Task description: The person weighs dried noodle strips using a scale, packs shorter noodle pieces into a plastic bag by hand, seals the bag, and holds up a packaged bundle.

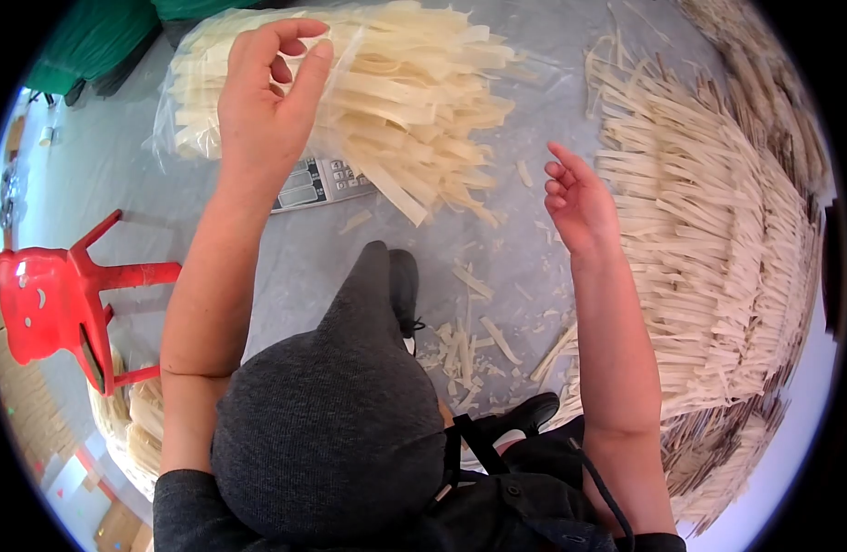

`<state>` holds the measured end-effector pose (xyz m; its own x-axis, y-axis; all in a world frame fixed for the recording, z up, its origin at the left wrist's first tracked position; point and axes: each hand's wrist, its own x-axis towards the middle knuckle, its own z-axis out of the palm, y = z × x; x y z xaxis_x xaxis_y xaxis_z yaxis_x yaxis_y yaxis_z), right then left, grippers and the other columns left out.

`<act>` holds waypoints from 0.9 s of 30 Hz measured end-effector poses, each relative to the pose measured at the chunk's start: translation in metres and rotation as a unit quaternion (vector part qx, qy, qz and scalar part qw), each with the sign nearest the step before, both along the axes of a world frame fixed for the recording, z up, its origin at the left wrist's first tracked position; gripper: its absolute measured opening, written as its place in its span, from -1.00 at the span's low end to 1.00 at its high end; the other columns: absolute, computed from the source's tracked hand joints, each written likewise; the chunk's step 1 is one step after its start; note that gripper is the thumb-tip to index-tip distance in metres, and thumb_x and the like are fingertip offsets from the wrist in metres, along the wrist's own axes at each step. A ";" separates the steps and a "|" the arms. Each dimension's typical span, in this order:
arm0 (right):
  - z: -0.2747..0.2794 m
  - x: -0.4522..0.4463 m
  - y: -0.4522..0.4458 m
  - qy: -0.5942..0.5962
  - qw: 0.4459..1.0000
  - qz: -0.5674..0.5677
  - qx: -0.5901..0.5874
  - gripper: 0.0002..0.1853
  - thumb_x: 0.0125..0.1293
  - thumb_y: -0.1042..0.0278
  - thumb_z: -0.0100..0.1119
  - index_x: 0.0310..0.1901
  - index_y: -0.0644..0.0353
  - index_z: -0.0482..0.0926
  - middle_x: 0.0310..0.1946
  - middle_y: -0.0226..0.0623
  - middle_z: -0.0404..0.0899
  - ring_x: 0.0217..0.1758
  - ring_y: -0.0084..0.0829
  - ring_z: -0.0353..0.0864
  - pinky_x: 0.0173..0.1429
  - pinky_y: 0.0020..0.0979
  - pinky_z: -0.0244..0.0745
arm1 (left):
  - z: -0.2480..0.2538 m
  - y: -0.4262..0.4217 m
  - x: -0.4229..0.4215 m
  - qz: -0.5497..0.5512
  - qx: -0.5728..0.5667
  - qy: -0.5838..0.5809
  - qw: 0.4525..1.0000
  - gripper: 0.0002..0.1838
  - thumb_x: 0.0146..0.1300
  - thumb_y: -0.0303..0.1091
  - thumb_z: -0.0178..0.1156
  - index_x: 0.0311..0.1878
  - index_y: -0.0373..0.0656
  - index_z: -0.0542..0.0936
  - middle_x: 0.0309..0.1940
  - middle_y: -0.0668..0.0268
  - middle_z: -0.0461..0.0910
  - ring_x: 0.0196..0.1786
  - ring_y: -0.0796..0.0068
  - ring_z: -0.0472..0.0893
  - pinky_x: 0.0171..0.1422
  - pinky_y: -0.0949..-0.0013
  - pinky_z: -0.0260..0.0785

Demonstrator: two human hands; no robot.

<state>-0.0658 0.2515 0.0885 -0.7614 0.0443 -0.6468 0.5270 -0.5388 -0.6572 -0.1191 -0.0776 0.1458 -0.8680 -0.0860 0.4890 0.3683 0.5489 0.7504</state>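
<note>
Over the left side of a bundle of pale, flat strips [400,101], my left hand [276,92] is raised with its fingers loosely curled and nothing visible between them. Clear plastic [189,115] lies around the left part of the bundle. A scale [304,187] with a display and keys shows partly from under the bundle, near my left wrist. My right hand [578,198] is apart from the bundle, to its lower right, empty, with one finger stretched out and the others loosely bent. Beside it, on the right, is a large pile of similar strips [690,239].
A red plastic stool [41,304] is at the left. Green covered items [97,41] stand at the upper left. Loose scraps [460,354] lie on the grey floor [299,262] near my shoes. More strips [143,419] sit below the stool.
</note>
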 end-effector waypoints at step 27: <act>0.234 0.127 0.079 0.377 0.706 -0.355 0.483 -0.66 0.44 0.28 0.01 0.14 0.28 0.48 0.12 -0.13 0.52 0.15 -0.35 0.53 0.12 -0.36 0.45 | 0.156 0.079 0.038 -0.307 0.217 -0.278 0.884 -0.74 0.42 -0.20 0.11 -0.01 -0.18 0.56 -0.34 0.57 0.51 -0.29 0.79 0.45 -0.10 0.60 0.34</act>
<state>0.0617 0.3301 0.3223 -0.4375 0.7305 0.5244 -0.3470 0.4008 -0.8479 -0.0809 0.0018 0.3022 -0.9117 0.4109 0.0084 0.0046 -0.0104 0.9999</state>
